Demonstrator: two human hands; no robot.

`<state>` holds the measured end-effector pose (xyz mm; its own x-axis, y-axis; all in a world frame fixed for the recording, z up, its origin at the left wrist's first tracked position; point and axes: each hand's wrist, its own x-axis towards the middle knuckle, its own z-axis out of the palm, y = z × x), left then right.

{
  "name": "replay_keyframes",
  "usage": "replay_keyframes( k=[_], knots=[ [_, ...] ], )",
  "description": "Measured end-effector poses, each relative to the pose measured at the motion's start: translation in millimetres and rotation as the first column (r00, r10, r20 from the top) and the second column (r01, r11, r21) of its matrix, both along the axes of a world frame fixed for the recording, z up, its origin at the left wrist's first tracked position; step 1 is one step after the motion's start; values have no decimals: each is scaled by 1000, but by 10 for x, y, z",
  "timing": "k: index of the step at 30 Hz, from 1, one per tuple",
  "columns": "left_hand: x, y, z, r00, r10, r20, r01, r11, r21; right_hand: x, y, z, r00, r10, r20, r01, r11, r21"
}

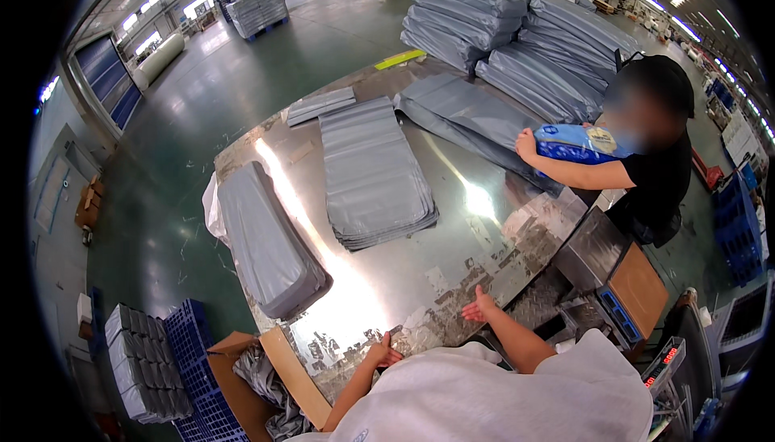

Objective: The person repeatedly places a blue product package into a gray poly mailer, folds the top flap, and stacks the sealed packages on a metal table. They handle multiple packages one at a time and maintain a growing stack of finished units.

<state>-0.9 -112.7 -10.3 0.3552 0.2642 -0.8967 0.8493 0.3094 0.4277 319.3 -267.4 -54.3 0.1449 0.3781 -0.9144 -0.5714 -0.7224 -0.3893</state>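
My left hand [385, 352] is at the near edge of the metal table [452, 256], its fingers stretched out and nothing in them. Further right, my right hand [482, 307] is also open and bare, over the worn, patchy part of the tabletop. Beyond my hands lies a neat stack of flat grey plastic bags [375, 175] in the table's middle. A thick grey plastic-wrapped bundle [266, 236] rests at the left edge. A smaller flat grey bundle [321, 105] lies at the far left, and long folded grey plastic sheeting [468, 119] at the far right.
A co-worker in black [658, 159] at the table's right side holds a blue printed bag [577, 143]. Large grey packs [549, 62] are piled behind the table. An open carton [234, 377] with crumpled grey plastic stands at the near left, beside blue pallets [202, 369].
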Motion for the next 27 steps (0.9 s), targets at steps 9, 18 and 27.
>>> replay_keyframes(
  k=[9,18,27],
  knots=[
    [-65,24,-147,1000,16,8,-16,998,-67,-9,-3,-3,1000,9,14,-10,1000,12],
    [-61,21,-50,1000,16,26,-14,998,-65,-19,-1,25,1000,-5,21,5,1000,-1],
    [-69,36,-36,1000,12,17,-11,996,-92,-23,9,38,999,11,37,-11,1000,-19]
  ],
)
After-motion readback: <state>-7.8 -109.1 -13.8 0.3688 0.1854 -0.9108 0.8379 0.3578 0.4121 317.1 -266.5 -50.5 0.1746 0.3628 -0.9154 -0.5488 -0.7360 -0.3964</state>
